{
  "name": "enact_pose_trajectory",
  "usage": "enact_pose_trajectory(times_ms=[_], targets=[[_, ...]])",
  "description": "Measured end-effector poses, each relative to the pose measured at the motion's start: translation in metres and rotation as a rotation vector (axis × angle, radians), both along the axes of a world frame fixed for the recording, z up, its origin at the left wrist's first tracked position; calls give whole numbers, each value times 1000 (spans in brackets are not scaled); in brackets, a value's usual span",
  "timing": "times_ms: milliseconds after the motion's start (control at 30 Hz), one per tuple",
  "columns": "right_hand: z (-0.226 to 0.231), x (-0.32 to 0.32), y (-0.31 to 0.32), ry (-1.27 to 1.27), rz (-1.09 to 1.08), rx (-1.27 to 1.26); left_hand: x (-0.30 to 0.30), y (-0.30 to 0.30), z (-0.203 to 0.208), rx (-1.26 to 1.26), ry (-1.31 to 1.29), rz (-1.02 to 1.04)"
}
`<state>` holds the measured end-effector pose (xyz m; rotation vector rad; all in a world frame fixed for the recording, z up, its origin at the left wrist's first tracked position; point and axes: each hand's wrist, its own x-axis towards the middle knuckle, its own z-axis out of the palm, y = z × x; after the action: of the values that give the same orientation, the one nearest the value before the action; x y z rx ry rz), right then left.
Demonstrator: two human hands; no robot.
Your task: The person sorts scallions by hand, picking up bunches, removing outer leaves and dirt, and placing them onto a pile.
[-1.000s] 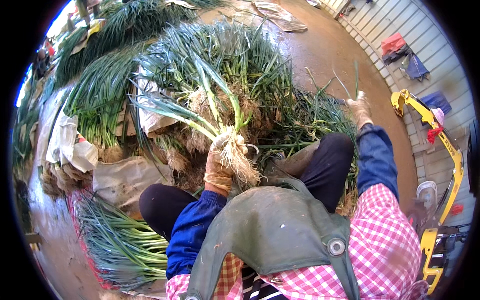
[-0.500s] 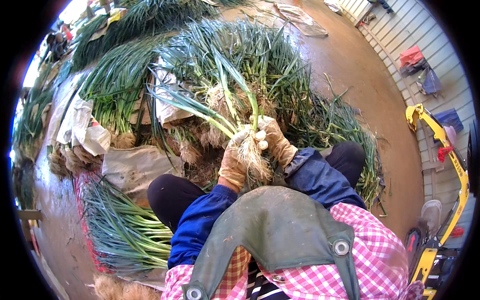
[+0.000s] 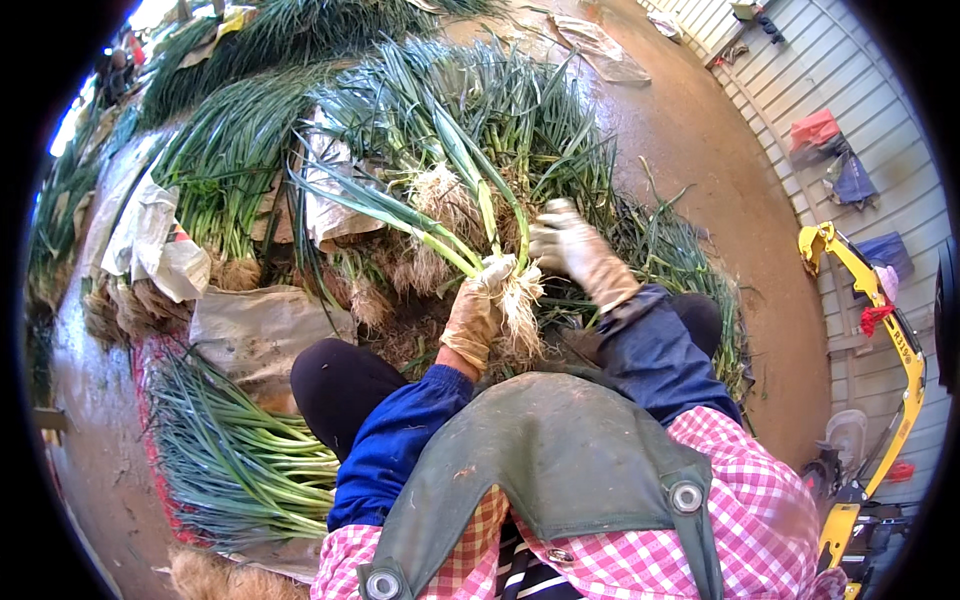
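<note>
My left hand, in a dirty pale work glove, is closed around the lower white ends of a few green onions. Their pale, stringy roots hang down beside the glove, and the green leaves fan up and to the left. Just right of the stalks is my gloved right hand, slightly smeared by motion. Its fingers point left, stretched out, and nothing shows in them. Beyond both hands lies a large heap of green onions with tangled roots turned toward me.
At lower left a stack of green onions lies by a beige sack. More bundles fill the upper left. A yellow machine arm stands at right before a corrugated wall. My dark green apron covers my front.
My right hand has come away from the root ends and moved up and right, its fingers loosening. The small white bulbs beside the roots no longer show. My left hand keeps its grip.
</note>
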<state>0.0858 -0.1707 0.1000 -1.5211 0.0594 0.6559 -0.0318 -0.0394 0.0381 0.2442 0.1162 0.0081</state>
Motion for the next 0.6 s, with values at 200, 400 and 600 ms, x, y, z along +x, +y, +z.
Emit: enact_pose_trajectory(times_ms=[200, 400, 600], targets=[[6, 2, 63, -177, -34, -179, 6, -3, -9, 70, 154, 112], [9, 134, 30, -1028, -68, -884, 7, -19, 19, 216, 83, 78], [32, 51, 96, -984, 492, -958, 4, -14, 0, 435, 248, 133]])
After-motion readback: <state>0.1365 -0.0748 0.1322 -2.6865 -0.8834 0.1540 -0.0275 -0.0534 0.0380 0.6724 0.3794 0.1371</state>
